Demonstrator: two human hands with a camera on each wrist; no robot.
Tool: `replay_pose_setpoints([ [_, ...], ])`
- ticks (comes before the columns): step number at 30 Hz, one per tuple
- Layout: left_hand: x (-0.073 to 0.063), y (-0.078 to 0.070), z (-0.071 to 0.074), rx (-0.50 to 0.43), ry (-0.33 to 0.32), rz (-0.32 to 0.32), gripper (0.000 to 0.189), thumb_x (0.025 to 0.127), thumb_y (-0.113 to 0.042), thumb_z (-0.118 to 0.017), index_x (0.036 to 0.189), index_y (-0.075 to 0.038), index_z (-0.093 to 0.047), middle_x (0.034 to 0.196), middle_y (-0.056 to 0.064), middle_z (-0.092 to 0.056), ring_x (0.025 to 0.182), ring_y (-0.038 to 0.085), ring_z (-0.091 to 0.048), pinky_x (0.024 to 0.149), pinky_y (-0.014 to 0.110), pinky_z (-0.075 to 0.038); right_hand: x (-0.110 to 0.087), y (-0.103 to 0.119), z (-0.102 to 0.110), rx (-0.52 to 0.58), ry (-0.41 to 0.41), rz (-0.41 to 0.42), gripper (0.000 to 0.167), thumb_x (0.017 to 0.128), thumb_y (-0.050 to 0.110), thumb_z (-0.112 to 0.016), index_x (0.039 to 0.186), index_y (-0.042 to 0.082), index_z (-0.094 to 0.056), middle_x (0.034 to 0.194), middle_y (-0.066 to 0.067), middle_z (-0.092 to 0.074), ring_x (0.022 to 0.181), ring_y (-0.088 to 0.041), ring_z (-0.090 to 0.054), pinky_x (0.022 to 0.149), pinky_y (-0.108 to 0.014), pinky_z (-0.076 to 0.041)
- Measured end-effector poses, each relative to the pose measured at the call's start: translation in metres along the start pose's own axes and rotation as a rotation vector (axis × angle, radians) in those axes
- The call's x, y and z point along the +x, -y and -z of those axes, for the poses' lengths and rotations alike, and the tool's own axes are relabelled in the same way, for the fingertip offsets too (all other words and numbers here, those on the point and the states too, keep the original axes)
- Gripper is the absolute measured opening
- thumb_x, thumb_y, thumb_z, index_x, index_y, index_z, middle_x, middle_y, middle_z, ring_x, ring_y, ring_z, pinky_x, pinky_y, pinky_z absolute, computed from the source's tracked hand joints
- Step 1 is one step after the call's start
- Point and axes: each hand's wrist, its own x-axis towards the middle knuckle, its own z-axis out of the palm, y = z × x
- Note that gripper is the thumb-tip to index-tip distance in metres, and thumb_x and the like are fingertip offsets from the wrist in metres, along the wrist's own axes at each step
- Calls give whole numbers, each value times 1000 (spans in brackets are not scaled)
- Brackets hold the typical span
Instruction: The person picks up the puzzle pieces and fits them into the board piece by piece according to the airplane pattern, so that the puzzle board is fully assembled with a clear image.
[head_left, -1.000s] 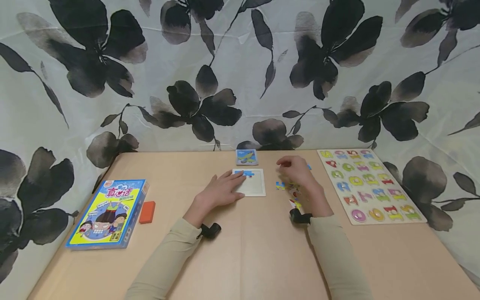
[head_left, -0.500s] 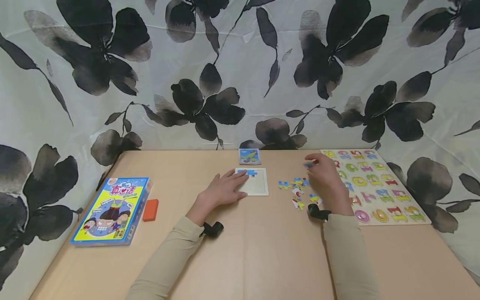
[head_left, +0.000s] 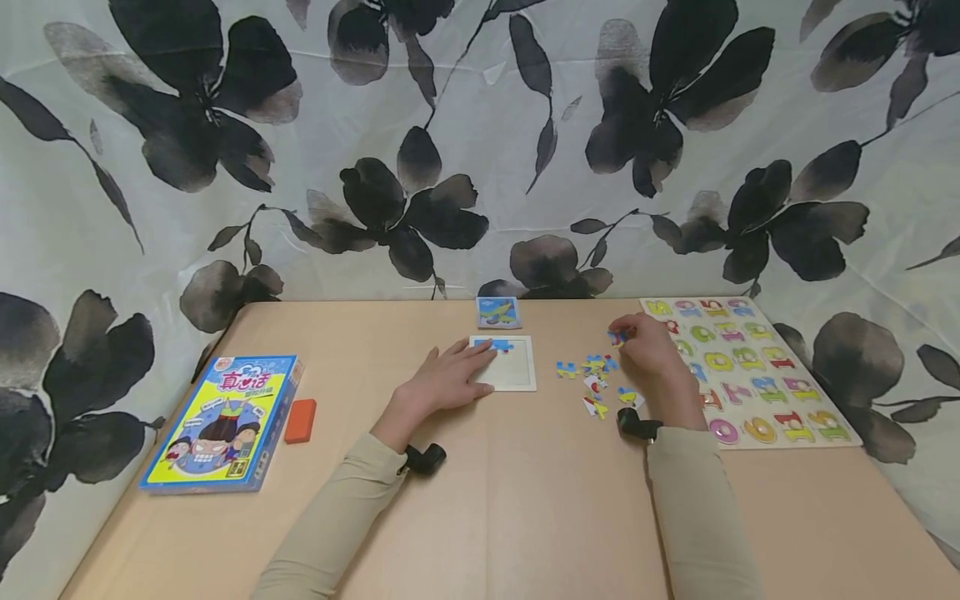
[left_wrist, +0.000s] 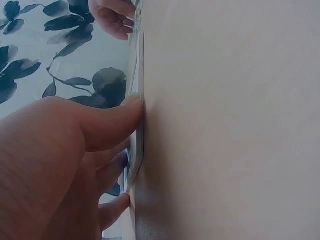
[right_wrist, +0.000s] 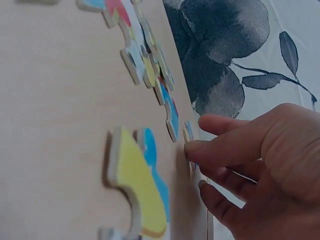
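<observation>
My left hand [head_left: 448, 375] lies with spread fingers on the left part of a white puzzle tray [head_left: 517, 379]. In the left wrist view its thumb [left_wrist: 112, 120] touches the tray's edge. A few joined blue pieces [head_left: 502, 345] sit at the tray's top, partly covered by the fingers. To the right, my right hand [head_left: 654, 354] pinches a small blue and red puzzle piece [head_left: 617, 337] at the table surface. The right wrist view shows the thumb against this puzzle piece [right_wrist: 188, 131]. Several loose puzzle pieces [head_left: 596, 367] lie between tray and right hand; a yellow piece [right_wrist: 137, 175] is close by.
Behind the tray stands a small picture card [head_left: 498, 312] with a yellow plane-like shape. A board of colourful figures [head_left: 750, 367] lies right of the right hand. At left are a blue-yellow box [head_left: 221, 425] and an orange block [head_left: 300, 421]. A flowered cloth [head_left: 525, 150] hangs behind.
My right hand has moved right, from above the loose pieces to a piece beside the figure board, then slightly toward me. The piece now shows some red. The left hand stays on the tray.
</observation>
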Motion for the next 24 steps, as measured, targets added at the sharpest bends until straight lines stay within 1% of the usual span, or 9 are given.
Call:
replay_pose_setpoints([
  [3, -1, -1, 1, -7, 1, -2, 66, 98, -47, -55, 157, -27, -32, 166, -8, -25, 155, 29, -18, 118, 69, -16, 1, -1, 1, 26, -3, -10, 42, 86, -6, -53, 125, 4, -62, 128, -20, -56, 114, -35, -48, 102, -52, -43],
  [5, -1, -1, 2, -9, 2, -3, 65, 99, -47, -55, 157, -26, -32, 166, -7, -25, 155, 30, -18, 118, 69, -16, 2, -1, 0, 54, -14, -27, 38, 88, -4, -56, 124, 5, -62, 122, -19, -57, 109, -33, -48, 94, -46, -45],
  [8, -2, -1, 3, -7, 6, -2, 65, 99, -47, -54, 157, -26, -32, 166, -8, -24, 155, 30, -18, 118, 69, -16, 2, -1, -1, 91, -39, -53, 37, 89, -1, -60, 125, 5, -62, 113, -18, -55, 102, -30, -47, 82, -35, -43],
  [12, -3, -1, 3, -7, 4, -5, 65, 99, -46, -54, 157, -26, -33, 166, -6, -25, 155, 31, -19, 117, 70, -16, 1, 1, 0, 133, -40, -62, 40, 89, -2, -60, 129, 4, -60, 113, -17, -53, 98, -29, -49, 73, -28, -45],
  [15, -3, -2, 3, -13, 1, -8, 64, 99, -45, -55, 156, -25, -33, 166, -6, -25, 155, 32, -19, 117, 70, -16, -1, 4, 2, 160, -17, -51, 36, 91, -1, -61, 127, 3, -62, 114, -18, -54, 97, -28, -50, 72, -27, -47],
  [19, -3, -2, 3, -10, 1, -8, 65, 99, -46, -54, 156, -25, -33, 166, -6, -25, 155, 32, -18, 117, 70, -16, -4, 14, 2, 181, 28, -18, 24, 94, 5, -62, 117, 1, -68, 114, -17, -60, 99, -27, -51, 81, -30, -44],
  [20, -3, -2, 3, -9, 1, -9, 65, 99, -46, -54, 156, -25, -33, 166, -6, -25, 155, 32, -18, 117, 70, -16, -6, 17, 1, 204, 44, -17, 23, 94, 6, -62, 116, 1, -68, 114, -17, -60, 99, -27, -52, 82, -31, -44],
  [22, -3, -2, 3, -10, 2, -10, 65, 99, -46, -55, 156, -25, -33, 166, -5, -25, 155, 33, -19, 117, 70, -16, -7, 24, -3, 247, 64, -20, 21, 94, 8, -62, 113, 1, -69, 112, -17, -63, 95, -28, -55, 82, -32, -47],
  [24, -3, -2, 4, -10, 1, -11, 65, 99, -46, -55, 156, -24, -34, 165, -5, -26, 154, 33, -19, 117, 70, -17, -7, 32, -8, 278, 74, -10, 22, 95, 11, -64, 113, 1, -69, 108, -17, -65, 89, -28, -59, 78, -33, -51],
])
